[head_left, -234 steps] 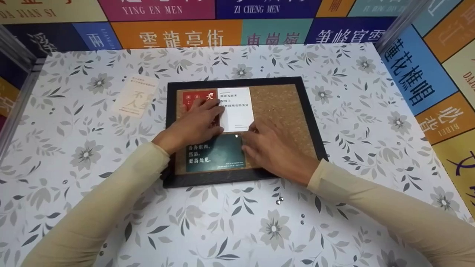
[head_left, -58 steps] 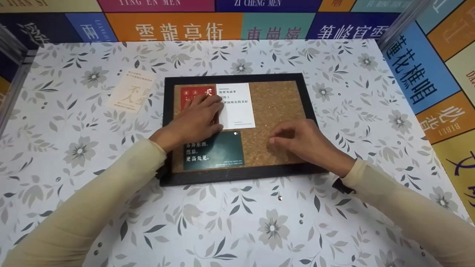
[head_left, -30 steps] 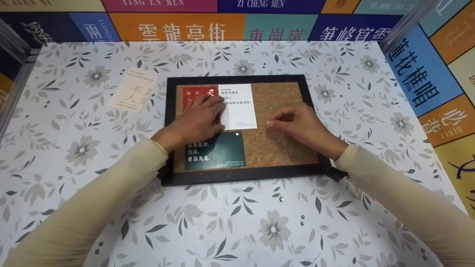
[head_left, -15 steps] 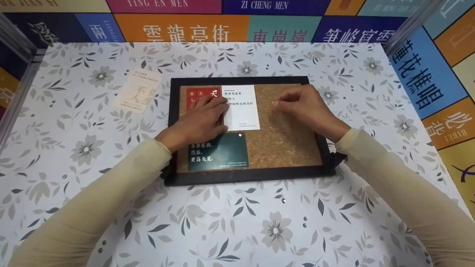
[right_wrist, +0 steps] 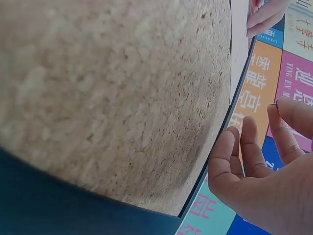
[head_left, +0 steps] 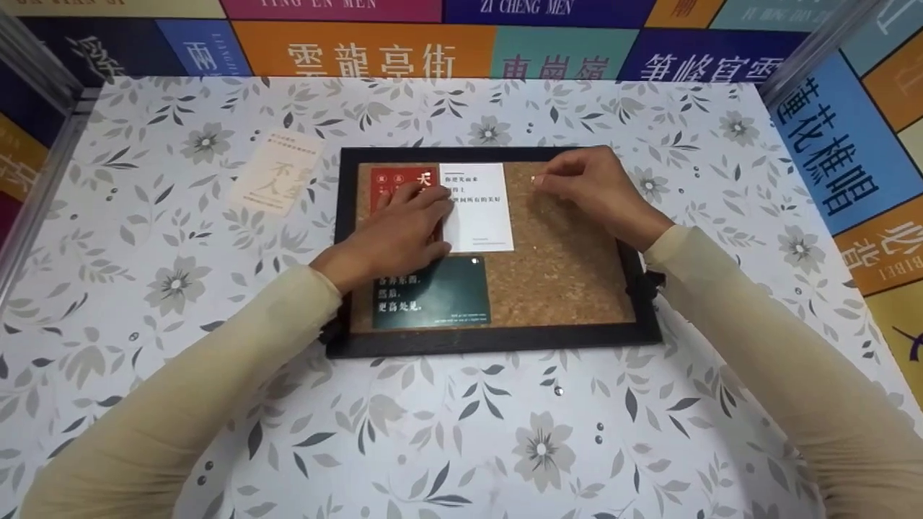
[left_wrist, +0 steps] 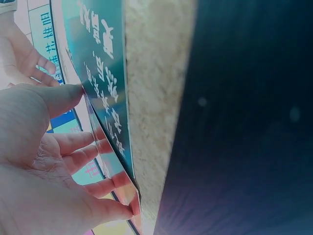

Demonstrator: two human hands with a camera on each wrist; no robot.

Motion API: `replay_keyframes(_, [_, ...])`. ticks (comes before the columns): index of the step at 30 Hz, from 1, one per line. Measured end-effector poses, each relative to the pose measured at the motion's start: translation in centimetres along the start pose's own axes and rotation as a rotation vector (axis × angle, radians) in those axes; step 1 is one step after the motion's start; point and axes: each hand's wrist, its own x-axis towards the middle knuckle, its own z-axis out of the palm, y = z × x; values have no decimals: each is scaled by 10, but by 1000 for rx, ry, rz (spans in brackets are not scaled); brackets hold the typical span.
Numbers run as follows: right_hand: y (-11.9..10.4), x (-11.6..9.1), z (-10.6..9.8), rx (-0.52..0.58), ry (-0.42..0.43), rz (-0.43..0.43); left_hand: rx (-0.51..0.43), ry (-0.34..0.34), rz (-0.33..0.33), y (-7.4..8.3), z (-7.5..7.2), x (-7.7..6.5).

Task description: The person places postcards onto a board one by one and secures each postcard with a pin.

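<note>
The fingers of my left hand (head_left: 404, 227) are spread and fairly straight, pressing flat with nothing gripped: they cover much of the red card (head_left: 404, 175), and their tips reach over the left edge of the white card (head_left: 479, 216) next to it. My left thumb points toward the white card's lower edge, near the top of the green card (head_left: 451, 299). All three cards lie on the left and middle part of the cork board (head_left: 562, 277), the green one below the other two, with a bright stud (head_left: 475, 261) at its upper right corner. The fingers of my right hand (head_left: 609, 191) are nearly closed at the tips, where thumb and forefinger pinch a tiny shiny piece (head_left: 533, 178), too small for me to make out its shape; the other fingers curl loosely. This hand hovers over the bare cork to the right of the white card, near the upper side of the black frame (head_left: 490, 340). Around the board is the flower-patterned table (head_left: 447, 468), with a pale card (head_left: 277, 173) lying slanted beyond my left hand and another shiny bit (head_left: 558, 391) in front of the frame.
</note>
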Motion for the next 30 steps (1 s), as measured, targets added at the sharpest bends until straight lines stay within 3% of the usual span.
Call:
replay_keyframes(13, [5, 16, 1, 123, -48, 70, 1, -7, 0, 0, 0, 1])
replay_keyframes(22, [4, 25, 6, 103, -77, 131, -6, -16, -3, -1, 0, 1])
replay_keyframes(30, [3, 33, 12, 102, -79, 128, -1, -9, -4, -2, 1, 1])
